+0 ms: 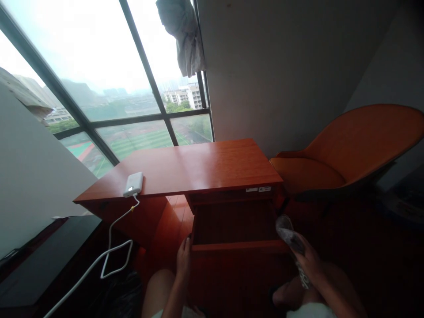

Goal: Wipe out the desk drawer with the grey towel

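Fingers of the left hand (183, 257) curled over the front-left corner of the open reddish wooden drawer (236, 229), gripping its front edge. The right hand (306, 260), at the opposite corner, clasped a crumpled clear plastic bag (289, 234) just above the edge. That drawer jutted toward the person from under the glossy red-brown wooden desk (198, 165), its front edge running left to right between both hands.
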The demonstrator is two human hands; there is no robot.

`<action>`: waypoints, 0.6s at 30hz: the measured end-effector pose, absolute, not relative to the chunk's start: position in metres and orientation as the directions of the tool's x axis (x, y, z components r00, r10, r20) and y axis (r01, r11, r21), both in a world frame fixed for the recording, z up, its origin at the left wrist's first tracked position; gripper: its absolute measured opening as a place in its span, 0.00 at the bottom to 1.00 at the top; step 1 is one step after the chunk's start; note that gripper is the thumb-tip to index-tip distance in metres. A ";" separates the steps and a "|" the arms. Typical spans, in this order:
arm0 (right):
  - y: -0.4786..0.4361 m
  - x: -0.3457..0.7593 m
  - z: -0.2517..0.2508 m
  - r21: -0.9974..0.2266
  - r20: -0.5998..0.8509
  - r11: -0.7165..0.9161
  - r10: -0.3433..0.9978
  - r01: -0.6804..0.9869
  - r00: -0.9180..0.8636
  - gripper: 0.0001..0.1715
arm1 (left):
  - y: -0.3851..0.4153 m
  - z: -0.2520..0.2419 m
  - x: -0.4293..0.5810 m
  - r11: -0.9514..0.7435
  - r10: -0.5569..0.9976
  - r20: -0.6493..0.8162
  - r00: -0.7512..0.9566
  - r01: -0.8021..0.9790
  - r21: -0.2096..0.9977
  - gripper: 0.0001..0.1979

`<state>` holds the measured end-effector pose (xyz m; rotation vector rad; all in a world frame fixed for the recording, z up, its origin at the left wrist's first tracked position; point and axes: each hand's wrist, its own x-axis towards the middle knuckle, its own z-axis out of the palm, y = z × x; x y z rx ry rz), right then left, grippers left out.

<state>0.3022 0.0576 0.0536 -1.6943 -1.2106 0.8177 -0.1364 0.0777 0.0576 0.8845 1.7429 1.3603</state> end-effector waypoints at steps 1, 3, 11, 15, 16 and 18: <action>0.060 0.298 0.059 -0.842 0.077 -0.051 0.974 0.538 0.212 0.28 | 0.075 0.055 -0.139 0.183 0.869 -0.163 -0.468 -0.001 0.983 0.23; 0.062 0.286 0.068 -0.623 0.187 0.089 0.982 0.777 0.037 0.27 | 0.070 0.051 -0.145 0.142 0.900 -0.208 -0.383 -0.195 0.971 0.27; 0.038 0.157 0.066 -0.293 0.276 0.292 0.938 0.911 -0.212 0.35 | 0.052 0.060 -0.148 0.166 0.943 -0.291 -0.164 -0.525 0.835 0.22; 0.036 0.064 0.069 -0.341 0.195 0.419 0.907 0.841 -0.373 0.40 | 0.050 0.060 -0.148 0.180 0.934 -0.313 -0.171 -0.532 0.828 0.22; 0.037 0.041 0.073 -0.370 0.162 0.445 0.895 0.815 -0.415 0.40 | 0.050 0.057 -0.151 0.199 0.925 -0.335 -0.178 -0.524 0.828 0.22; 0.038 -0.001 0.082 -0.434 0.095 0.476 0.869 0.765 -0.486 0.38 | 0.050 0.047 -0.159 0.280 0.897 -0.411 -0.166 -0.506 0.816 0.23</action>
